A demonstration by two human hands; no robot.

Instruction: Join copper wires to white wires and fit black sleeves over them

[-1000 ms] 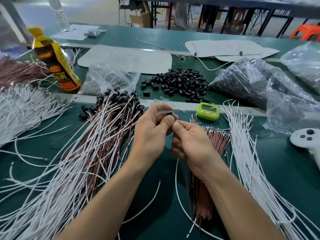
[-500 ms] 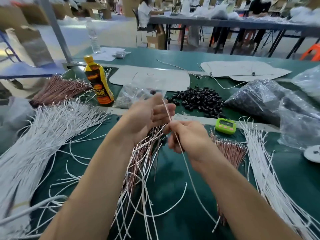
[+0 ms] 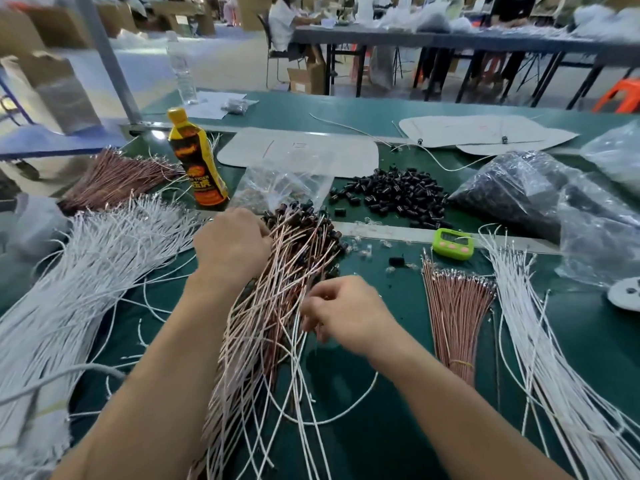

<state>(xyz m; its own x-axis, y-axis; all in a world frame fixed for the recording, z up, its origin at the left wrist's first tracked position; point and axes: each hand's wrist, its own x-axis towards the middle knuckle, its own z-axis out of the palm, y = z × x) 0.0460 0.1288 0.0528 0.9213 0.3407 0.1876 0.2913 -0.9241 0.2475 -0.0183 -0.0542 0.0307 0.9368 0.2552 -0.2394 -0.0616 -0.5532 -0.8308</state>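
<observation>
The left hand (image 3: 232,244) lies knuckles-up on the far part of the pile of joined wires (image 3: 277,323). Its fingers bend down out of sight into the strands, so it cannot be told whether they grip anything. The right hand (image 3: 343,313) is narrow, its fingers curled and its thumb and forefinger pinched together at the pile's right edge; which strand they hold is lost in blur.

The pile sits in the middle of the green table (image 3: 381,427), between the two forearms. Its long axis runs from near to far, leaning slightly right, with the black-sleeved ends (image 3: 301,216) pointing far and the near ends cut off by the frame.

The loose black sleeves (image 3: 394,195) are heaped farther back. To the right a tied bundle of copper wires (image 3: 457,306) fans out toward the far side, beside a sheaf of white wires (image 3: 540,341) and a green timer (image 3: 453,243). More white wires (image 3: 69,289) spread on the left, near a yellow bottle (image 3: 197,161).
</observation>
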